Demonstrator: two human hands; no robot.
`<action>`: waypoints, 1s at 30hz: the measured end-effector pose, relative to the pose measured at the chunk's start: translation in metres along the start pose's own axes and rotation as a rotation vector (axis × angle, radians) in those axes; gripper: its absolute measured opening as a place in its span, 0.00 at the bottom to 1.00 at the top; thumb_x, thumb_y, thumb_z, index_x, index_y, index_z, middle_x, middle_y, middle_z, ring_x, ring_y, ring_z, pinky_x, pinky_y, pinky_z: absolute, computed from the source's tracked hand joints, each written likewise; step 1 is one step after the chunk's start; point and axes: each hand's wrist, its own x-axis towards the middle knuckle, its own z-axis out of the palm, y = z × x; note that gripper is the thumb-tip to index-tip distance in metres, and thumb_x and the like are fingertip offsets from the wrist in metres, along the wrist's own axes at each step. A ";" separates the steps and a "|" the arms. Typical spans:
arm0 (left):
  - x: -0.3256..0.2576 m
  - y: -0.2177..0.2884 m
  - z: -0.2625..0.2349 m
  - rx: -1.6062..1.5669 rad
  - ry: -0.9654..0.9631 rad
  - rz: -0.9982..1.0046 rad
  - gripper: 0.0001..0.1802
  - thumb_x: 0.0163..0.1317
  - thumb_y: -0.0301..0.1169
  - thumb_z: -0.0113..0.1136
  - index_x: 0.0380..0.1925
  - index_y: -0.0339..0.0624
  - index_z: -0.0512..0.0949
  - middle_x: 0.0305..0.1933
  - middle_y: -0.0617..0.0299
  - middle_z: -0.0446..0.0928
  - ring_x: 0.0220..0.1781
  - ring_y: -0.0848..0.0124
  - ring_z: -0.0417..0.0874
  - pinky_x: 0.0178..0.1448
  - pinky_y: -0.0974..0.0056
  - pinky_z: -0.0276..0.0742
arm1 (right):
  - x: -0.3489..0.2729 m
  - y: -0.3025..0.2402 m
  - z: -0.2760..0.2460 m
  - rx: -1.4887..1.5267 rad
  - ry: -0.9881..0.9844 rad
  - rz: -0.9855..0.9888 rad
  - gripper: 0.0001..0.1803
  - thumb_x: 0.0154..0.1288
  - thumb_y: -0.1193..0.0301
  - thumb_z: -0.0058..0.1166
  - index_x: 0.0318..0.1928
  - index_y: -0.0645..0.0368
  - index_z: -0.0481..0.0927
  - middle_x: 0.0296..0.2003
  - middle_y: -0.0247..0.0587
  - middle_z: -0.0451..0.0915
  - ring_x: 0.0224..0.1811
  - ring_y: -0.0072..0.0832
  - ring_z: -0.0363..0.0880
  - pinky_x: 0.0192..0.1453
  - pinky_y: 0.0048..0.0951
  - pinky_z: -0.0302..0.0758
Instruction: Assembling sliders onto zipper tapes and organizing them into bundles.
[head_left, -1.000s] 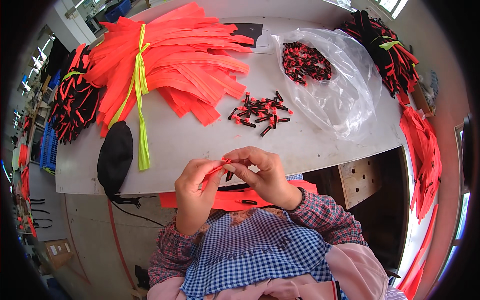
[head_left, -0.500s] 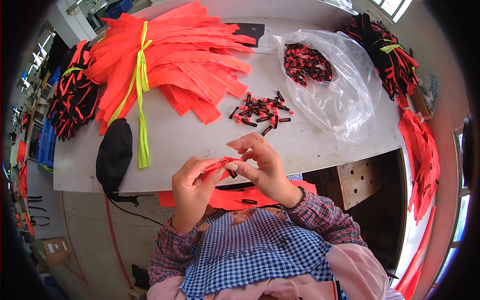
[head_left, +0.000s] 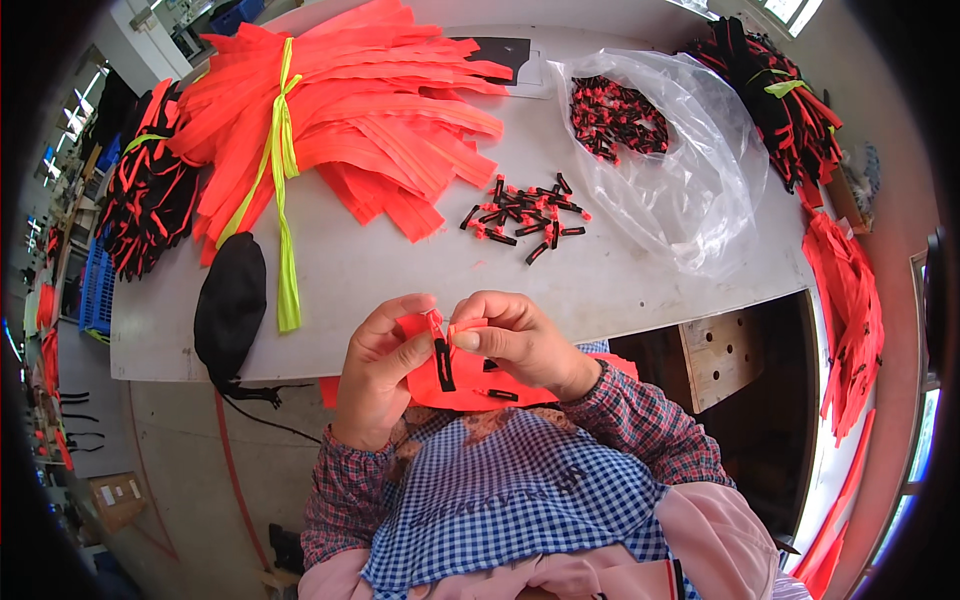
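Just past the table's near edge, my left hand [head_left: 380,370] pinches an orange-red zipper tape [head_left: 423,380] near its end. A black zipper pull [head_left: 444,366] hangs from the tape between my hands. My right hand [head_left: 522,345] is closed, thumb and forefinger gripping the orange end on the other side of that pull. Below my hands, more orange tape lies across my lap, with another black pull [head_left: 502,395] on it. Several loose black pulls with red ends [head_left: 527,215] lie in a small heap on the table. My fingers partly hide the tape ends.
A big bundle of orange strips [head_left: 340,120] tied with yellow ribbon covers the table's left. Beside it sits a black pouch-like item [head_left: 231,300]. A clear plastic bag [head_left: 690,190] holds many pulls. Black-and-red bundles [head_left: 150,190] stand at both sides; orange strips [head_left: 842,310] hang at right.
My hands have turned and lowered slightly, and my right fingers have curled in to grip the tape. The black pull, mostly covered before, now hangs in plain sight.
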 end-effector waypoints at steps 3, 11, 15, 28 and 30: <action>0.000 -0.002 -0.005 -0.019 -0.024 -0.069 0.16 0.69 0.22 0.58 0.57 0.36 0.75 0.51 0.61 0.81 0.54 0.74 0.81 0.60 0.68 0.76 | 0.002 -0.003 0.004 0.072 -0.031 0.036 0.03 0.72 0.73 0.56 0.41 0.60 0.80 0.35 0.24 0.80 0.36 0.11 0.74 0.42 0.17 0.72; 0.002 0.003 -0.003 0.169 -0.090 -0.118 0.15 0.70 0.24 0.59 0.55 0.34 0.76 0.51 0.62 0.80 0.54 0.76 0.79 0.59 0.70 0.75 | -0.002 0.006 0.002 0.152 0.056 0.117 0.05 0.71 0.72 0.56 0.36 0.58 0.77 0.32 0.22 0.76 0.34 0.09 0.71 0.38 0.15 0.69; 0.003 0.010 -0.004 0.412 -0.101 -0.083 0.16 0.68 0.24 0.62 0.54 0.34 0.77 0.50 0.63 0.80 0.52 0.77 0.79 0.58 0.71 0.75 | -0.006 0.007 0.007 0.121 0.119 0.087 0.04 0.73 0.73 0.55 0.39 0.60 0.79 0.33 0.24 0.77 0.34 0.09 0.71 0.38 0.14 0.69; -0.012 0.008 0.000 1.025 -0.037 0.258 0.14 0.57 0.17 0.67 0.44 0.34 0.82 0.39 0.58 0.82 0.38 0.72 0.84 0.40 0.69 0.79 | -0.005 -0.012 0.011 -0.854 0.003 -0.525 0.11 0.58 0.73 0.69 0.42 0.59 0.84 0.37 0.38 0.80 0.38 0.32 0.80 0.43 0.31 0.78; -0.012 0.008 0.001 0.986 -0.018 0.274 0.09 0.54 0.16 0.68 0.37 0.34 0.84 0.38 0.58 0.81 0.36 0.71 0.83 0.39 0.69 0.78 | -0.006 -0.012 0.012 -0.980 0.014 -0.609 0.12 0.55 0.72 0.71 0.40 0.58 0.85 0.36 0.40 0.79 0.38 0.35 0.80 0.42 0.32 0.78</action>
